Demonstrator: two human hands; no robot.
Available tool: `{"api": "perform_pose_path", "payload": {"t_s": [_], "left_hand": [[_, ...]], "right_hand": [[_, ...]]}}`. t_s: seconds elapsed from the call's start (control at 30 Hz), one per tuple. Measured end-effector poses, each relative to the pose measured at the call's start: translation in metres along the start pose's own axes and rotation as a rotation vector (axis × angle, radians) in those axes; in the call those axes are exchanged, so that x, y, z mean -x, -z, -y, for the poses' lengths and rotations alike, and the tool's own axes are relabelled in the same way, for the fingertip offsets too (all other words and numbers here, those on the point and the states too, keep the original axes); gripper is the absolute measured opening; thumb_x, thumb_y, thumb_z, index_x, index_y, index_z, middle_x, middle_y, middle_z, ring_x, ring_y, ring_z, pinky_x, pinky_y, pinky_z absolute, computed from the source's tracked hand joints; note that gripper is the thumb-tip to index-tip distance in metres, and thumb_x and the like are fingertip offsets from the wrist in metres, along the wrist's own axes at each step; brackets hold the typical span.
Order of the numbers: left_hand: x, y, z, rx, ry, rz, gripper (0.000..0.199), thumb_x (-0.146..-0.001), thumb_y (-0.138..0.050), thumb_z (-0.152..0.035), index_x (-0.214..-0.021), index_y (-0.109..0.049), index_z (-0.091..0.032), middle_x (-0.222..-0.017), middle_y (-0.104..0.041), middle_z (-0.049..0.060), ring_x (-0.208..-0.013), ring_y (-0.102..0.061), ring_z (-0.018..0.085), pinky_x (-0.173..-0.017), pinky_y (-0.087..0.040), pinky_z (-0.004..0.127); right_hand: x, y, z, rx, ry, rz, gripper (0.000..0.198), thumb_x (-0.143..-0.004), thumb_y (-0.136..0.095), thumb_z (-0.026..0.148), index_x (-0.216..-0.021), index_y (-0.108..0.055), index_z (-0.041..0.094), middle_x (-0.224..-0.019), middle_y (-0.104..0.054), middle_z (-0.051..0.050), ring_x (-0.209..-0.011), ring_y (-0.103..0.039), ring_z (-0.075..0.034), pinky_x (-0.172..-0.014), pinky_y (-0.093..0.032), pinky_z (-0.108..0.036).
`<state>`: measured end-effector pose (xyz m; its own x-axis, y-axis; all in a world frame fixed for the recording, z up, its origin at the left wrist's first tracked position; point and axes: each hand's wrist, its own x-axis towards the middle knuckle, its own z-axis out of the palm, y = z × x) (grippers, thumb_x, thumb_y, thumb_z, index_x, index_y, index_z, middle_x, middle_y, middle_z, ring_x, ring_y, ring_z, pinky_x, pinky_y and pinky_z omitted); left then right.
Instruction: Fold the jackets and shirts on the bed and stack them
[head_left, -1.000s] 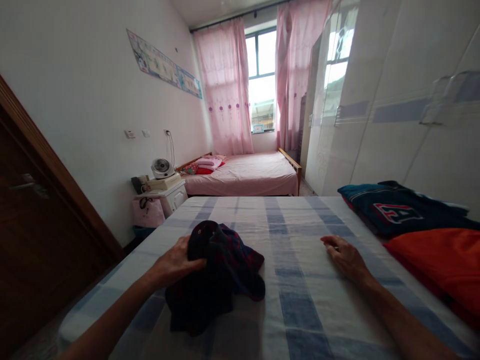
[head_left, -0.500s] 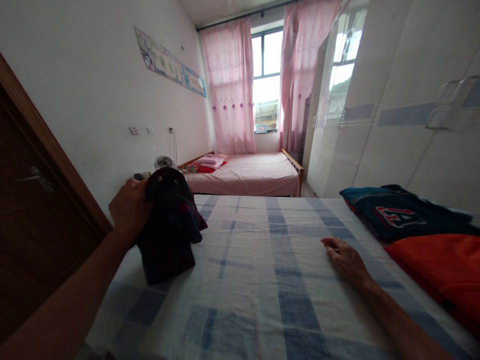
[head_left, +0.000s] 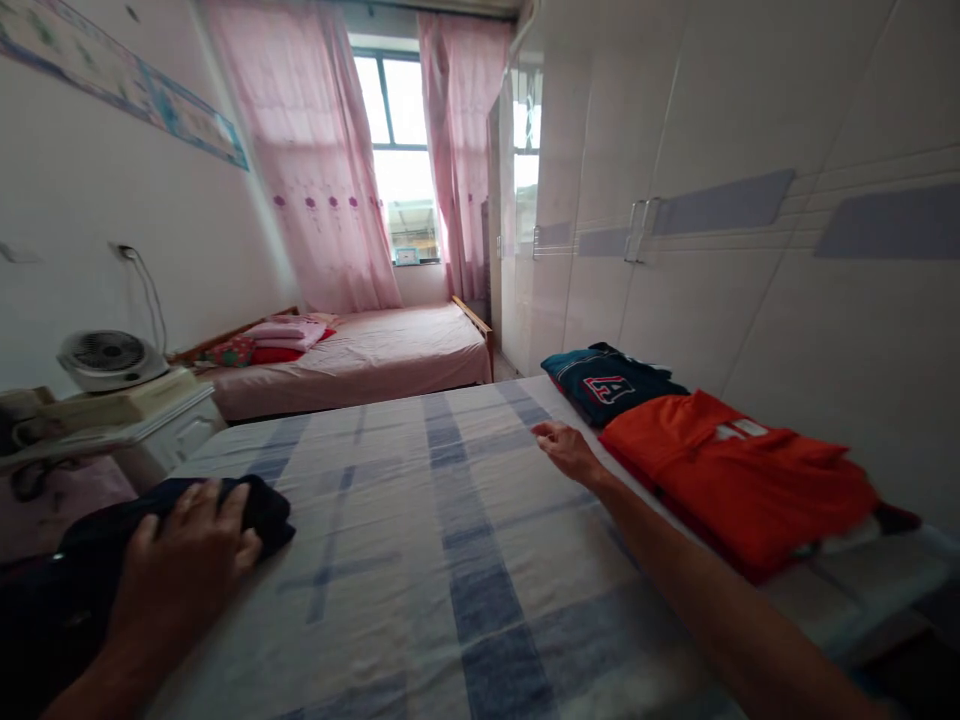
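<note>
your left hand (head_left: pixel 184 560) lies flat, fingers spread, pressing the dark garment (head_left: pixel 90 560) at the near left edge of the bed (head_left: pixel 420 540); the grip is loose, not closed round it. right hand (head_left: pixel 568 450) rests open on the sheet, holding nothing, just beside the orange shirt (head_left: pixel 739 480). judged: the garment is soft, light and limp, so pinch it at a seam or hem.

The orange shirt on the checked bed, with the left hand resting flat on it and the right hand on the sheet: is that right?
Not quite. In the head view the left hand rests on the dark garment at the bed's left edge, not on the orange shirt, which lies untouched by the wardrobe. The right hand is on the checked sheet, as you say.
</note>
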<state>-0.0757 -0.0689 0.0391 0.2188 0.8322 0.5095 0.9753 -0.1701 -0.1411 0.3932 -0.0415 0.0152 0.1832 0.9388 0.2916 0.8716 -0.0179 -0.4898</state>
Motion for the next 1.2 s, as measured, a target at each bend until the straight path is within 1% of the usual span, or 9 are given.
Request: {"api": "perform_pose_path", "payload": {"t_s": [0.13,0.27,0.33,0.43,0.63,0.77,0.9,1.07,1.2], "left_hand": [[0.006,-0.023,-0.062,0.049,-0.203,-0.051,0.046,-0.083,-0.037,-0.031,-0.121,-0.057,-0.013,-0.135,-0.049,0.018,-0.126,-0.043,0.033,-0.102,-0.033,0.052],[0.024,-0.061,-0.088,0.144,-0.211,0.021,0.044,-0.085,-0.037,-0.032,-0.120,-0.059,-0.016,-0.136,-0.049,0.016,-0.128,-0.043,0.031,-0.100,-0.037,0.050],[0.030,-0.074,-0.087,0.189,-0.185,0.044,0.045,-0.086,-0.036,-0.034,-0.119,-0.060,-0.015,-0.135,-0.050,0.016,-0.126,-0.044,0.032,-0.099,-0.039,0.050],[0.034,-0.083,-0.081,0.249,-0.160,0.048,0.047,-0.086,-0.035,-0.038,-0.118,-0.060,-0.013,-0.133,-0.052,0.017,-0.124,-0.046,0.031,-0.098,-0.041,0.049],[0.034,-0.083,-0.080,0.282,-0.159,0.017,0.045,-0.086,-0.037,-0.039,-0.114,-0.062,-0.013,-0.131,-0.052,0.017,-0.123,-0.047,0.031,-0.099,-0.042,0.047],[0.034,-0.084,-0.081,0.311,-0.159,-0.014,0.042,-0.086,-0.040,-0.036,-0.115,-0.060,-0.013,-0.131,-0.051,0.017,-0.122,-0.048,0.031,-0.099,-0.042,0.047],[0.033,-0.087,-0.082,0.366,-0.165,-0.044,0.040,-0.085,-0.042,-0.033,-0.116,-0.059,-0.014,-0.133,-0.049,0.017,-0.121,-0.048,0.031,-0.098,-0.043,0.049],[0.029,-0.057,-0.089,0.533,-0.130,-0.150,0.037,-0.089,-0.043,-0.035,-0.122,-0.050,-0.021,-0.132,-0.050,0.012,-0.120,-0.051,0.027,-0.097,-0.045,0.045],[0.028,-0.013,-0.098,0.637,-0.045,-0.282,0.044,-0.091,-0.040,-0.033,-0.134,-0.034,-0.027,-0.135,-0.047,0.010,-0.125,-0.046,0.023,-0.102,-0.041,0.043]], "right_hand": [[0.002,0.059,-0.031,0.223,-0.137,-0.158,0.034,-0.084,-0.045,0.023,-0.113,-0.060,0.014,-0.117,-0.061,-0.013,-0.104,-0.057,-0.020,-0.090,-0.040,-0.031],[0.035,0.101,-0.080,0.482,-0.351,-0.318,0.038,-0.083,-0.046,0.030,-0.106,-0.059,0.002,-0.112,-0.056,-0.030,-0.108,-0.049,-0.040,-0.088,-0.032,-0.057],[0.054,0.107,-0.101,0.642,-0.395,-0.365,0.040,-0.085,-0.045,0.037,-0.096,-0.062,0.002,-0.104,-0.059,-0.028,-0.101,-0.053,-0.040,-0.084,-0.034,-0.055],[0.071,0.102,-0.116,0.829,-0.297,-0.388,0.046,-0.089,-0.036,0.046,-0.086,-0.063,0.009,-0.092,-0.063,-0.019,-0.090,-0.058,-0.033,-0.077,-0.037,-0.044],[0.070,0.085,-0.105,0.707,-0.054,-0.203,0.042,-0.090,-0.037,0.046,-0.070,-0.059,0.017,-0.074,-0.067,-0.010,-0.070,-0.060,-0.022,-0.063,-0.035,-0.032],[0.056,0.079,-0.068,0.324,-0.048,-0.291,0.043,-0.088,-0.041,0.046,-0.054,-0.048,0.020,-0.054,-0.056,-0.002,-0.053,-0.051,-0.015,-0.055,-0.030,-0.029],[0.041,0.081,0.017,-0.246,0.136,-0.451,0.047,-0.087,-0.044,0.044,-0.051,-0.025,0.021,-0.047,-0.027,0.006,-0.047,-0.029,-0.010,-0.051,-0.025,-0.026],[0.031,0.082,0.129,-0.457,0.359,-0.493,0.044,-0.091,-0.037,0.043,-0.056,-0.022,0.022,-0.054,-0.024,0.005,-0.052,-0.028,-0.009,-0.053,-0.026,-0.025],[0.041,0.043,0.168,-0.309,0.467,-0.350,0.041,-0.091,-0.038,0.040,-0.056,-0.036,0.020,-0.055,-0.041,0.004,-0.055,-0.036,-0.010,-0.057,-0.027,-0.026]]}}
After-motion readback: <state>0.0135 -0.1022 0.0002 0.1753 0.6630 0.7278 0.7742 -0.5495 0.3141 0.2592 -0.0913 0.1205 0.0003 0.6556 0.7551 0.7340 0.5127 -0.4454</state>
